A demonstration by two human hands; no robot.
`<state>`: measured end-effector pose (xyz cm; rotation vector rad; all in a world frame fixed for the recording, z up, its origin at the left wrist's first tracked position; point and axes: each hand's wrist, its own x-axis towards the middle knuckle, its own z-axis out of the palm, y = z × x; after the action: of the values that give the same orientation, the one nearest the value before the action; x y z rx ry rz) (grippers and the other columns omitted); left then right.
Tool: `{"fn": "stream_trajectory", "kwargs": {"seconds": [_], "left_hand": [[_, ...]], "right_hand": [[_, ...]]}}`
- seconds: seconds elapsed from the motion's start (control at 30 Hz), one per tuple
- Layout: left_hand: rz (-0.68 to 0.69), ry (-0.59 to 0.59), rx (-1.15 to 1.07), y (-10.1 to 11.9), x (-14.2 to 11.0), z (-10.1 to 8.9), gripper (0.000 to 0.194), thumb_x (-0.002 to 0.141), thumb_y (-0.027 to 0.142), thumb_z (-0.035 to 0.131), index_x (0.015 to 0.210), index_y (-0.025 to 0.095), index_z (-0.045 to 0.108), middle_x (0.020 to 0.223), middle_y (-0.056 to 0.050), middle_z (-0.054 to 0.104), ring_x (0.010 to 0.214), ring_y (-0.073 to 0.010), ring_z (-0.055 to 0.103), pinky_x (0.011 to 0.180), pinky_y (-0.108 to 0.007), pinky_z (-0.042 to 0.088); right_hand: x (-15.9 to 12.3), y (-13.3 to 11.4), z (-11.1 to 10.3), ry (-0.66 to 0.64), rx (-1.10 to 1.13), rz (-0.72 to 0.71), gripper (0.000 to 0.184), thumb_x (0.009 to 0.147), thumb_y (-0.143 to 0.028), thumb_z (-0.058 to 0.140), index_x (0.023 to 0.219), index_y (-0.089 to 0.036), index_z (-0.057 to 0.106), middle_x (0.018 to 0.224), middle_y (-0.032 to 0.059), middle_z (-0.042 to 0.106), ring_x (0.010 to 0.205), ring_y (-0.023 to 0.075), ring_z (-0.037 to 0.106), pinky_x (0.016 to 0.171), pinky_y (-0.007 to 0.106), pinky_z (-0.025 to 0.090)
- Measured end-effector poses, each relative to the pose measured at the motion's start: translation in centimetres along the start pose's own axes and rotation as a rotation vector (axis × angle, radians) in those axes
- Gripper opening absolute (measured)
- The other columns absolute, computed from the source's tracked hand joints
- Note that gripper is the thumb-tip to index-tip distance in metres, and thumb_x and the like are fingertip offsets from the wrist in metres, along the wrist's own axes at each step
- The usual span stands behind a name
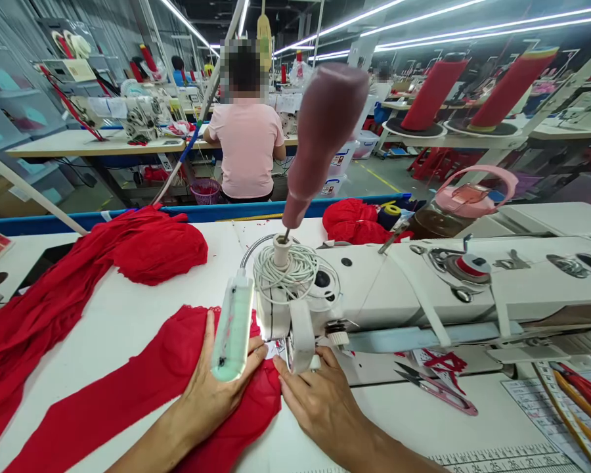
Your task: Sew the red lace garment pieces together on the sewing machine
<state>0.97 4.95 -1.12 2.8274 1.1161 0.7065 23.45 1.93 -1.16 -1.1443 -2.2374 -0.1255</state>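
red, softly creased cloth point(54, 328) trails down the left of the smooth white table point(138, 305), its far end bunched into a rounded, puckered mound. next to it a flat red garment piece point(118, 387) runs up in a long band to a fuller, rounded section with a finely scalloped upper edge; it lies under the left hand point(214, 391) and reaches to the needle area of the sewing machine point(374, 282). the left hand is laid on the fabric with its fingers spread, one stretched up toward the scalloped edge, part of the hand hidden by a lamp point(232, 328) with a translucent mint plastic cover. the lamp hangs from a ribbed metal gooseneck point(252, 248). beside that, thin white cable point(288, 279) is looped in loose rings, and a bulbous, dusky pink screwdriver handle point(325, 125) leans above it. the right hand point(325, 401) has its thumb on the red fabric near the needle and its fingers bent beside the white machine head; whether they pinch anything i cannot tell. farther right are pointed metal snips point(438, 387) with pink handles, a clear jug point(436, 220) with a pink lid, and two tapering red thread cones point(436, 95).
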Motion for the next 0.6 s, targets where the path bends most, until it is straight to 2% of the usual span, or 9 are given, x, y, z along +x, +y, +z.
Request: {"fn": "stream_trajectory", "kwargs": {"seconds": [0.1,0.17,0.33,0.43,0.53,0.6], "left_hand": [[0.021,0.014,0.002,-0.5,-0.1,0.2,0.053,0.095,0.003,0.048,0.144,0.026,0.052,0.124,-0.010,0.071,0.118,-0.0275,0.064,0.114,-0.075,0.024],[0.031,0.028,0.005,-0.9,-0.2,0.5,0.054,0.095,0.004,0.049,0.144,0.027,0.052,0.124,-0.010,0.071,0.119,-0.0282,0.064,0.114,-0.074,0.026],[0.016,0.042,0.016,-1.6,0.2,0.8,0.049,0.095,0.007,0.054,0.138,0.029,0.057,0.124,-0.007,0.071,0.119,-0.0269,0.064,0.113,-0.064,0.038],[0.003,0.023,0.011,-1.6,0.7,0.3,0.044,0.095,0.006,0.052,0.131,0.028,0.062,0.124,-0.006,0.071,0.115,-0.0250,0.065,0.110,-0.058,0.043],[-0.008,-0.004,0.029,-0.6,1.4,-0.8,0.043,0.094,0.003,0.046,0.127,0.024,0.064,0.123,-0.008,0.071,0.112,-0.0249,0.065,0.103,-0.052,0.049],[-0.014,-0.003,0.059,1.0,1.8,-1.4,0.044,0.093,0.001,0.040,0.125,0.020,0.064,0.120,-0.011,0.070,0.109,-0.0253,0.066,0.096,-0.047,0.052]], "right_hand": [[0.0,-0.1,-0.1,-0.002,-0.007,-0.009,0.030,0.098,-0.012,0.049,0.121,-0.010,0.069,0.055,-0.0008,0.054,0.072,0.0220,0.055,0.083,0.038,0.032],[0.0,0.0,-0.1,-0.016,-0.014,-0.009,0.031,0.098,-0.012,0.049,0.122,-0.009,0.068,0.056,-0.0009,0.054,0.071,0.0217,0.054,0.084,0.039,0.032],[0.1,0.3,0.0,-0.100,-0.047,-0.008,0.032,0.097,-0.013,0.052,0.126,-0.011,0.066,0.061,-0.0001,0.059,0.070,0.0211,0.054,0.088,0.040,0.032],[0.2,0.3,-0.1,-0.113,-0.028,0.015,0.034,0.095,-0.013,0.055,0.127,-0.014,0.065,0.065,0.0006,0.063,0.073,0.0214,0.055,0.088,0.040,0.033],[0.2,0.1,-0.1,-0.080,0.020,0.049,0.032,0.094,-0.010,0.054,0.123,-0.016,0.067,0.072,0.0024,0.066,0.075,0.0212,0.055,0.085,0.039,0.034],[0.2,0.1,-0.1,-0.015,0.060,0.090,0.026,0.093,-0.008,0.052,0.106,-0.019,0.071,0.070,0.0021,0.065,0.075,0.0204,0.054,0.082,0.037,0.035]]}}
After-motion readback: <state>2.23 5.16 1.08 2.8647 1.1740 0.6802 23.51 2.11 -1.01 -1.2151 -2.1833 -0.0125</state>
